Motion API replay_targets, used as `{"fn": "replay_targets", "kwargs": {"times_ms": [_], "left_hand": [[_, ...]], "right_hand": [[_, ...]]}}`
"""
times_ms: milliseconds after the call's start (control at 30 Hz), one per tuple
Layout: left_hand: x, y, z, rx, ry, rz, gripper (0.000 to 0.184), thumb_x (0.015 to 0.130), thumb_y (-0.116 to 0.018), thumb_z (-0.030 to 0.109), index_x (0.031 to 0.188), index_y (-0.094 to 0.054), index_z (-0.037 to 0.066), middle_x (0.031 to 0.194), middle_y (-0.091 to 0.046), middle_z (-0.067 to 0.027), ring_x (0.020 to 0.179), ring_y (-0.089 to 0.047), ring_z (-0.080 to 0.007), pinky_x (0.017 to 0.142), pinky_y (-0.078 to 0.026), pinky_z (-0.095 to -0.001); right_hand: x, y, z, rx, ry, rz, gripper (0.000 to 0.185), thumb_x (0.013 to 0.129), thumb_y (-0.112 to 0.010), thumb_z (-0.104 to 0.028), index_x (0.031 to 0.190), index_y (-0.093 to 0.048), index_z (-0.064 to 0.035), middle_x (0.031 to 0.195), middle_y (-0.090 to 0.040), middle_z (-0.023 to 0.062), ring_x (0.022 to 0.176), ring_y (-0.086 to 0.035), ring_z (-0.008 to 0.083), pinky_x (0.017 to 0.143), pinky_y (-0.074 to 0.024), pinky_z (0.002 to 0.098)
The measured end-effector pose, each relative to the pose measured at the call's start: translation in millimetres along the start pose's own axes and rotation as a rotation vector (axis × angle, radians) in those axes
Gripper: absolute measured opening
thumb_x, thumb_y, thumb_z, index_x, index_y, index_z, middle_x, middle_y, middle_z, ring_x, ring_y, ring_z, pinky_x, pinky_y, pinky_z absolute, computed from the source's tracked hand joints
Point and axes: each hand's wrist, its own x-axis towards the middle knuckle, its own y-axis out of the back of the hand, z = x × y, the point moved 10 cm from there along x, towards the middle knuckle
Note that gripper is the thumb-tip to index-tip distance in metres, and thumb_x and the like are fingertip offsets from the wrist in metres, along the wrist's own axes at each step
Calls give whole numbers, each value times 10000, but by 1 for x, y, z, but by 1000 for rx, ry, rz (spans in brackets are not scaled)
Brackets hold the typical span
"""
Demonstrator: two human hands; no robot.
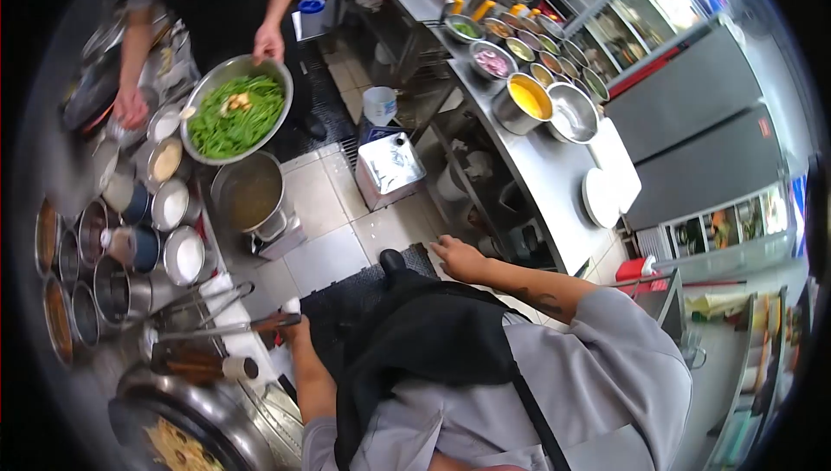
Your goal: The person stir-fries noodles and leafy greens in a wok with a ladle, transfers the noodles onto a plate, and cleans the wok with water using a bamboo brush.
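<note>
My left hand is at the lower left, its fingers closed around the dark handle of a long metal ladle. The ladle lies out to the left over the cooking counter, and something white shows beside my fingers. Below it sits a wok with noodle-like food inside, partly cut off. My right hand hangs in the air over the floor, fingers apart, holding nothing. Nearest to it is the steel prep table.
A co-worker's hand holds a metal bowl of green vegetables above a large pot. Seasoning containers crowd the left counter. A square tin stands on the tiles. Ingredient bowls and white plates are on the prep table.
</note>
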Motion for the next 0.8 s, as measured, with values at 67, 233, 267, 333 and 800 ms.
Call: {"fn": "replay_targets", "kwargs": {"times_ms": [67,233,267,333,800], "left_hand": [[-8,29,31,1,-27,17,503,672,-605,193,1093,-481,-54,1139,-497,-273,1052,-508,-415,936,-399,-448],[-18,13,23,40,7,8,811,685,-648,174,1299,-231,-153,1305,-299,-360,1221,-349,-475,1082,-262,-448],[-34,26,41,-1,-60,126,771,673,-664,170,1256,-265,-140,1215,-382,-333,1132,-419,-484,1032,-322,-471],[-60,35,63,-103,0,147,737,668,-667,120,1240,-286,-145,1185,-399,-340,1067,-471,-493,963,-403,-481],[-198,28,45,-147,539,-18,601,651,-660,86,1130,-382,-150,920,-566,-248,856,-599,-392,825,-480,-459]], "right_hand": [[-14,28,36,-3,-94,74,449,777,-578,-103,1214,-510,-31,1063,-537,201,967,-559,387,828,-480,458],[14,159,140,4,-157,432,312,742,-608,-64,1048,-587,-7,933,-585,205,928,-571,387,815,-478,447],[26,198,157,56,-154,508,267,737,-610,-54,998,-597,1,899,-594,209,914,-573,391,805,-475,449],[62,259,214,50,-130,598,195,737,-590,-39,925,-609,6,830,-605,220,847,-585,405,764,-469,472],[378,386,523,-12,-420,477,208,746,-546,-64,894,-656,32,892,-650,259,883,-646,386,775,-511,447]]}}
